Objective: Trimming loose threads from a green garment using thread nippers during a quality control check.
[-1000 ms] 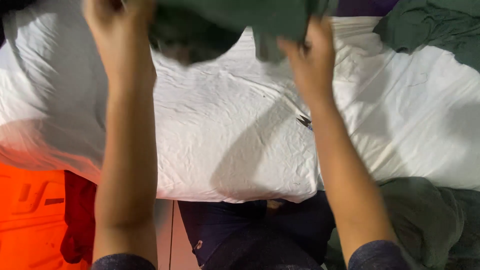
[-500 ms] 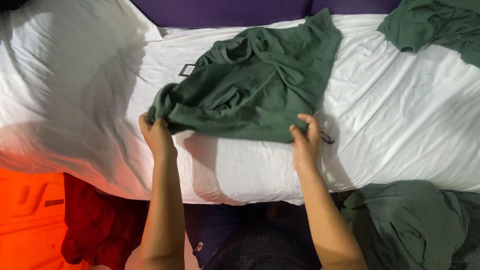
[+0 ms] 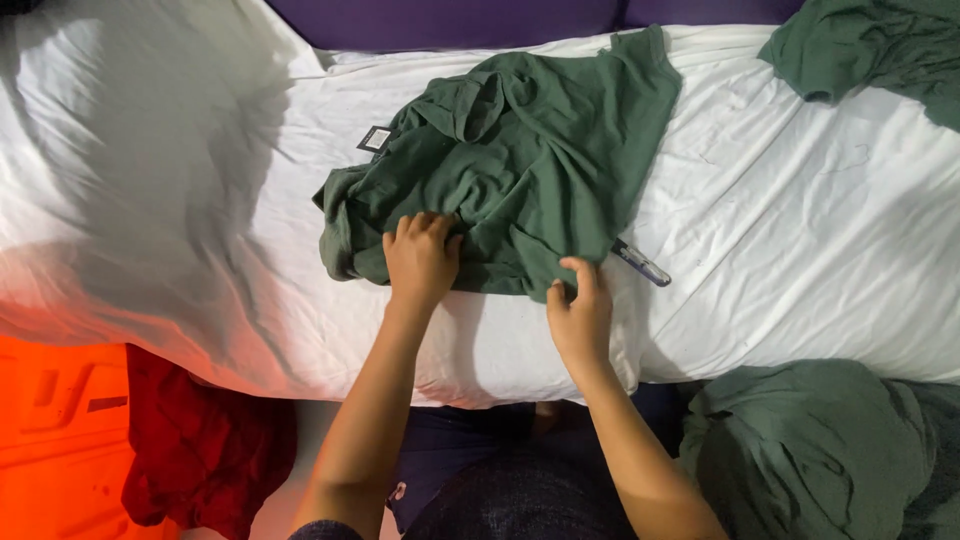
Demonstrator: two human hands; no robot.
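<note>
Left hand (image 3: pixel 420 262) presses flat, pinning the crumpled dark green cotton shirt (image 3: pixel 520 170) to the white-sheeted bed (image 3: pixel 180 200); right hand (image 3: pixel 580 315) pinches its hem.

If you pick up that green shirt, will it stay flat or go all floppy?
Probably floppy: the shirt already lies crumpled in soft folds on the sheet. It looks light, thin cloth. It likely won't slide off, since the left hand presses it and the right hand pinches its hem.

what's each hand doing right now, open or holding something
Left hand: open, fingers pressed flat on the green shirt.
Right hand: fingers pinching the shirt's near edge.
</note>
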